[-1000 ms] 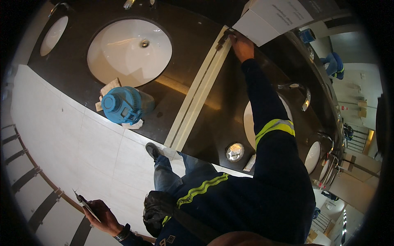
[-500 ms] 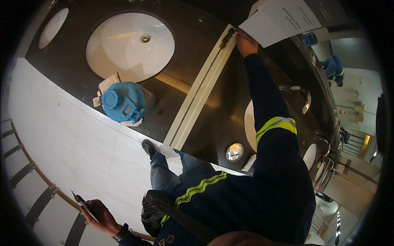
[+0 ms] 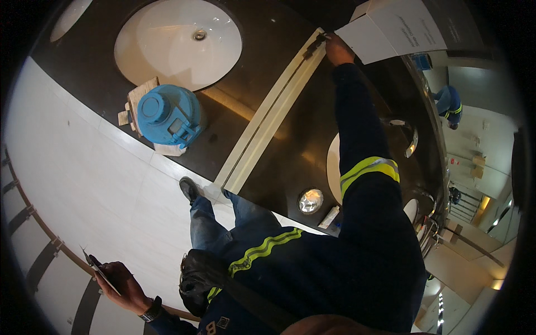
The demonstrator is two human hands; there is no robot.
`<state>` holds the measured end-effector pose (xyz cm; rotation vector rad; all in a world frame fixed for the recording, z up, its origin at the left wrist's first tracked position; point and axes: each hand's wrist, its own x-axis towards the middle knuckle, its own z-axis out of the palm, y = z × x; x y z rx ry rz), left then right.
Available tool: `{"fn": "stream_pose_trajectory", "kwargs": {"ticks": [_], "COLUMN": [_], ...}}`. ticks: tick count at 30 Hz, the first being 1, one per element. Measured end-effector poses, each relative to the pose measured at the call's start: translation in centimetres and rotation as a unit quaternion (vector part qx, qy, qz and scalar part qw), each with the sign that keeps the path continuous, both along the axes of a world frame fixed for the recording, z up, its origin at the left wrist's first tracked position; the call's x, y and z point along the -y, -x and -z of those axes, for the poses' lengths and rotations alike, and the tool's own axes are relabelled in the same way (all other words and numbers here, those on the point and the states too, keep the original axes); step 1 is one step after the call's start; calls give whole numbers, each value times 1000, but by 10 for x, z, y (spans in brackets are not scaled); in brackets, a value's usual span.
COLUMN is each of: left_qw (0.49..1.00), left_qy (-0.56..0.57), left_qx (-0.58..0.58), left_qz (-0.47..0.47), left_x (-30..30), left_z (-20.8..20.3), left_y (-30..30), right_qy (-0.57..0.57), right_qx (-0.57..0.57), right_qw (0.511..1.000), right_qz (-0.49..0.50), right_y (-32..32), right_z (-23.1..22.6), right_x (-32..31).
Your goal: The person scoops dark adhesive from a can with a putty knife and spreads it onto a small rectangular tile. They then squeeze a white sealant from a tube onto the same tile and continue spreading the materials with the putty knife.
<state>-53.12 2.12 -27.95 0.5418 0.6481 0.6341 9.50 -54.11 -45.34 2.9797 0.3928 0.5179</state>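
Observation:
Across the dark counter [image 3: 290,173] lies a long cream strip [image 3: 245,159] with a thin dark line down its length. At its far end my right hand [image 3: 339,50] is closed, its fingertips on a small dark piece [image 3: 314,47] whose kind I cannot make out. Low on the left, away from the counter, my left hand [image 3: 125,290] is closed round a flat tool [image 3: 103,274] with thin pointed tips; its exact kind does not show. Left of the strip stands a blue-lidded jug [image 3: 170,114], beside some wood pieces [image 3: 139,97].
A white basin [image 3: 178,50] is set in the counter at the back left. A white box [image 3: 391,33] stands beyond my right hand. Nearer are a round shiny object [image 3: 310,201], a small white tube [image 3: 329,217] and a chrome tap [image 3: 412,139]. A mirror runs along the right.
My view has shifted slightly, so most things sit a little differently in it. Both hands keep their grips; the right stays at the strip's far end.

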Motion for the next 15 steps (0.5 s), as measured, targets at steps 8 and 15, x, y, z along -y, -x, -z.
{"fn": "stream_pose_trajectory", "kwargs": {"ticks": [8,15], "left_qw": [999,999], "left_qy": [1,12], "left_qx": [-17,-18], "left_qz": [-40,-33], "left_x": [6,-2], "left_z": [-1,1], "left_y": [0,9], "right_qy": [-27,-81], "right_qx": [-95,-106], "right_qw": [995,991], "right_qz": [-21,-1], "right_y": [3,26], "right_z": [-10,-16], "right_x": [-1,-10]}}
